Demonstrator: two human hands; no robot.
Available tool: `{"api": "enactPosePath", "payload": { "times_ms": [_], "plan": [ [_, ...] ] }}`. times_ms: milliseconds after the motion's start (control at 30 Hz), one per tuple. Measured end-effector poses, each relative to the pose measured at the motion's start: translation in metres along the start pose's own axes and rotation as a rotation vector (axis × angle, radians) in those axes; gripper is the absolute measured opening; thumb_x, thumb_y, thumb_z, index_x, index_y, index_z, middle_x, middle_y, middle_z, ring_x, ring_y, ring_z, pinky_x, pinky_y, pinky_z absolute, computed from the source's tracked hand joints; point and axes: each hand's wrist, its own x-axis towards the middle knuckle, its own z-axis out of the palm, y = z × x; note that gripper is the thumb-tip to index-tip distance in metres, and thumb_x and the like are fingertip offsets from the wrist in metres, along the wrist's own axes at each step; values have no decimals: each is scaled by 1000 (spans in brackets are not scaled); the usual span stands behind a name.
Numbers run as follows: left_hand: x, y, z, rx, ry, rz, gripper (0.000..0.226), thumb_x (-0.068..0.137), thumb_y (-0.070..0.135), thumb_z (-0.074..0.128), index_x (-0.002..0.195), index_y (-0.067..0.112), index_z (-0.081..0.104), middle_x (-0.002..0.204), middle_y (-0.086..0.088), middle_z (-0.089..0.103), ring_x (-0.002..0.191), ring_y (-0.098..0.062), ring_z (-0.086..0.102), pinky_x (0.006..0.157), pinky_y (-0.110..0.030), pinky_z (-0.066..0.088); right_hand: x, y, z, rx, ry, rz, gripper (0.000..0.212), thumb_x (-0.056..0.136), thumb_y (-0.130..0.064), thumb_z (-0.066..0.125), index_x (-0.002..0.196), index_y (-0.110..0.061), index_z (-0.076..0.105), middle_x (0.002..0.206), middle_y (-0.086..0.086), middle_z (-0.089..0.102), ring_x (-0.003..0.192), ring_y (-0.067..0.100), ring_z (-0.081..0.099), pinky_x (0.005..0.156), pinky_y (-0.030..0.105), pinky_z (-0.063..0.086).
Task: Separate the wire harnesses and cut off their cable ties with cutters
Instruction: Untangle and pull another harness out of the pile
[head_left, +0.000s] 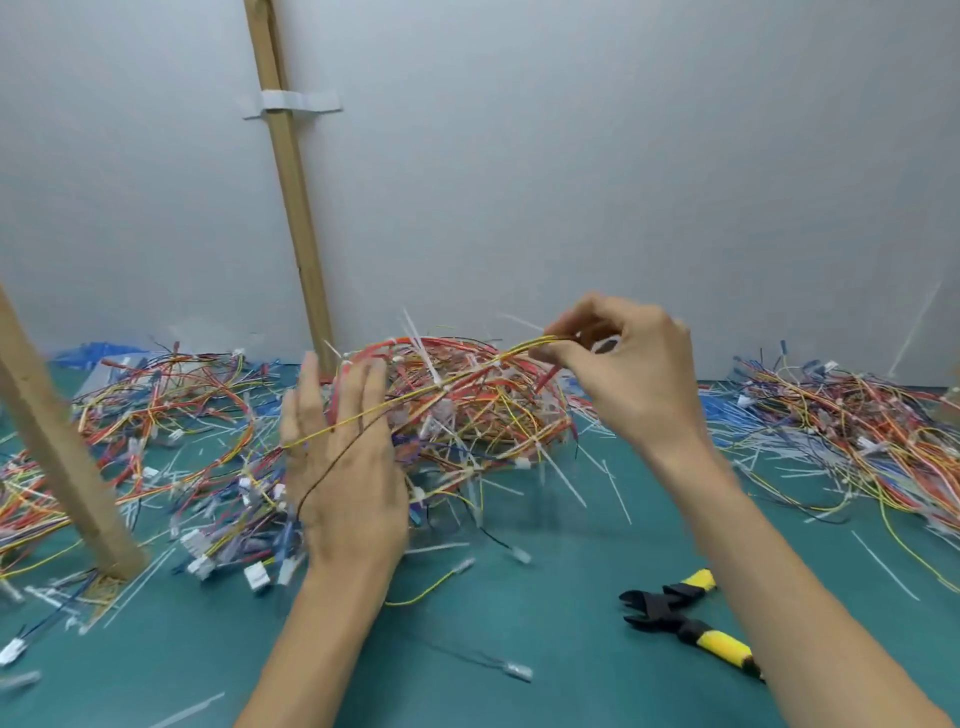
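1. Here, left of centre, our left hand (343, 467) is raised with its fingers straight and spread, its back toward us. It grips nothing, though a yellow wire (441, 387) lies across its knuckles and a dark strand loops over its back.
2. That yellow wire climbs to the right over the central tangle (467, 431) of harnesses, which sits on the mat mid-frame, just behind both hands.
3. Right of centre, our right hand (623, 369) pinches the wire's upper end between thumb and curled fingers, held above the tangle.
4. We judge this to be the separating step: one harness is being drawn out of the heap, and no tie is under the blades.
5. The next move, as we read it, calls for working the strand free without dragging its neighbours along. After that we reach for the cutters (672, 616), which lie untouched at the lower right with their jaws apart, near our right forearm.
6. The surface is a green mat (519, 597) strewn with white cable ties (563, 480) and loose connectors. A left heap (156, 405) and a right heap (857, 431) of wires flank it.
7. A near post (57, 441) of wood stands at the left edge and a far post (291, 197) at upper centre, against a plain grey wall (623, 156).
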Motion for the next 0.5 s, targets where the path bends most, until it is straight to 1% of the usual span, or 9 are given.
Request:
{"api": "enactPosePath", "payload": {
  "times_ms": [67, 100, 133, 167, 200, 233, 367, 433, 500],
  "plan": [
    [1, -5, -3, 4, 2, -29, 95, 64, 1, 60, 154, 12, 33, 157, -8, 37, 152, -36, 14, 125, -47, 8, -7, 4, 6, -34, -70, 22, 13, 71, -31, 86, 72, -28, 73, 61, -16, 64, 59, 3, 57, 57, 14, 39],
    [1, -6, -5, -8, -41, -39, 95, 61, 1, 56, 153, 11, 34, 156, -9, 38, 150, -36, 18, 124, -47, 11, -9, 9, 6, -84, -220, 62, 14, 73, -28, 87, 73, -25, 73, 61, -15, 63, 61, 3, 57, 59, 16, 40],
    [0, -4, -5, -28, -104, -34, 92, 62, 3, 55, 152, 11, 36, 155, -9, 39, 148, -35, 24, 123, -47, 16, -12, 14, 4, -144, -451, 106, 14, 75, -27, 86, 74, -25, 73, 64, -15, 64, 62, 4, 59, 60, 18, 42],
    [-3, -1, -5, -56, -169, -12, 89, 66, 5, 57, 152, 13, 37, 154, -8, 40, 146, -34, 27, 121, -46, 20, -13, 19, 1, -196, -699, 144, 12, 78, -27, 85, 76, -26, 74, 69, -14, 68, 64, 7, 63, 62, 21, 46],
    [-5, 3, -4, -89, -218, 23, 86, 70, 9, 63, 152, 17, 37, 153, -6, 40, 145, -32, 29, 120, -44, 22, -13, 23, -5, -226, -875, 171, 9, 80, -28, 84, 78, -27, 75, 75, -12, 72, 67, 13, 68, 64, 24, 52],
    [-7, 9, -5, -119, -242, 67, 85, 73, 15, 68, 152, 20, 36, 152, -4, 40, 143, -31, 29, 120, -42, 22, -12, 27, -10, -229, -940, 194, 6, 82, -28, 82, 80, -29, 76, 79, -11, 74, 70, 17, 71, 67, 26, 56],
    [-16, 34, -12, -281, -270, 209, 93, 61, 14, 71, 148, 26, 40, 147, 0, 42, 138, -28, 32, 117, -34, 23, -5, 34, -28, -177, -803, 211, 12, 89, -21, 74, 89, -32, 77, 80, -19, 74, 71, 15, 73, 70, 24, 56],
    [-19, 41, -16, -374, -246, 236, 89, 60, 9, 71, 144, 25, 45, 143, 0, 45, 133, -26, 36, 115, -28, 22, -3, 35, -32, -195, -766, 216, 12, 91, -22, 71, 90, -33, 76, 85, -19, 73, 68, 4, 70, 70, 22, 52],
    [-20, 44, -21, -501, -199, 216, 81, 65, 4, 71, 140, 25, 50, 136, 2, 47, 126, -22, 40, 111, -20, 22, -4, 33, -30, -233, -667, 205, 13, 93, -24, 68, 91, -36, 74, 83, -22, 70, 65, -10, 63, 66, 15, 43]
  ]
}}
